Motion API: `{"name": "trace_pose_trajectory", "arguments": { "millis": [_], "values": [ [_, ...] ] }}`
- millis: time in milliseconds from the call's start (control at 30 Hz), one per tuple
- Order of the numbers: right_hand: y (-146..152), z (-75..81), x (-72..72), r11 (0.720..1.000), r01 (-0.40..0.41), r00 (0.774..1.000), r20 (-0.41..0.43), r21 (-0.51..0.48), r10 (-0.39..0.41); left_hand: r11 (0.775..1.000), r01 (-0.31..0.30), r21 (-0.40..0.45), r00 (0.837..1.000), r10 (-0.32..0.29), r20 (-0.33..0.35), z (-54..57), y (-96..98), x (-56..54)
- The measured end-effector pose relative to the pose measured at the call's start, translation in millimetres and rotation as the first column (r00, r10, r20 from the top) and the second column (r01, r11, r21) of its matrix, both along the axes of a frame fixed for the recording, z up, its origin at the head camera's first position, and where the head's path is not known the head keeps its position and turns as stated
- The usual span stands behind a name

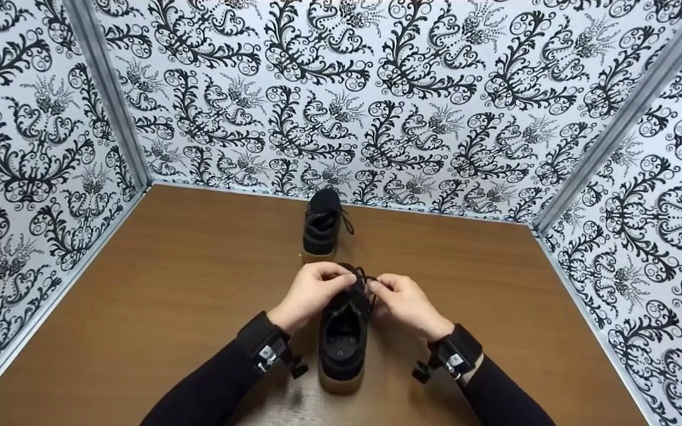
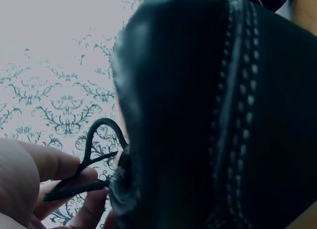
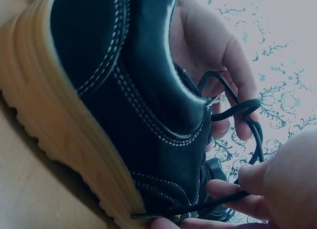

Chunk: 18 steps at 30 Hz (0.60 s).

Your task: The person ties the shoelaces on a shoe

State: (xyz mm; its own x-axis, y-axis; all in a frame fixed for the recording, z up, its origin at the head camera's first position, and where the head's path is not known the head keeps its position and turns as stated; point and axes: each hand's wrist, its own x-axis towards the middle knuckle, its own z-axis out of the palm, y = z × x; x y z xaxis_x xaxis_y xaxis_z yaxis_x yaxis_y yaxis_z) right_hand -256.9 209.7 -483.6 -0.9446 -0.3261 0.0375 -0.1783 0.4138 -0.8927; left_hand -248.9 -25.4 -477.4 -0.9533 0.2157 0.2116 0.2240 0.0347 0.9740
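patterned walls (image 1: 329,89) bound a wooden table (image 1: 169,284) on the visible sides, prob. to screen off bkgd. near shoe (image 1: 342,367): on table, sole down, heel twd person, betw. the forearms; this orient. likely keeps it stable & puts the lacing within reach of both sides. far shoe (image 1: 321,228): beyond it, nr back wall, same orient., untouched, apparently far enough off to leave working room. l. hand (image 1: 311,293): over near shoe's left side, thumb & fingers curled, pinching lace. r. hand (image 1: 409,305): just right of shoe, thumb & forefinger nipping lace, tail running past them; opposed grips presumably keep strands apart & controlled. black lace (image 3: 198,206): loop (image 2: 90,140) arches betw. l. fingers & shoe (l. wrist view).
counts: walls, 3 visible; table, 1; shoes, 2 (1 handled); hands, 2, both grasping; wrist bands (image 1: 255,334), 2, 1 per arm; lace loops, 1 distinct, rest too tangled to tell.
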Motion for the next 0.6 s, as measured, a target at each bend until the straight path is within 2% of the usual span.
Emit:
{"name": "trace_pose_trajectory", "arguments": {
  "millis": [100,200,333,467,600],
  "values": [
    [-0.2,2.7,0.3,0.998,0.010,0.998,-0.067,0.057,-0.007,1.000,-0.014,0.012,1.000,0.014,0.011,0.2,-0.3,-0.9],
    [-0.1,7.8,0.7,0.997,0.036,0.990,-0.140,0.064,-0.027,0.999,-0.031,0.019,1.000,0.031,0.004,3.4,-0.7,-0.2],
    [1.2,15.7,2.5,0.998,0.059,0.977,-0.203,-0.026,-0.063,0.998,-0.035,0.044,0.999,0.036,-0.014,8.7,0.1,0.5],
    [2.6,22.2,6.3,0.989,0.054,0.966,-0.245,-0.136,-0.087,0.993,-0.006,0.118,1.000,0.009,-0.019,14.1,2.3,0.8],
    [3.1,27.0,9.2,0.983,0.043,0.949,-0.299,-0.178,-0.096,0.985,0.023,0.169,0.999,-0.017,-0.037,20.2,3.7,0.6]
  ]
}}
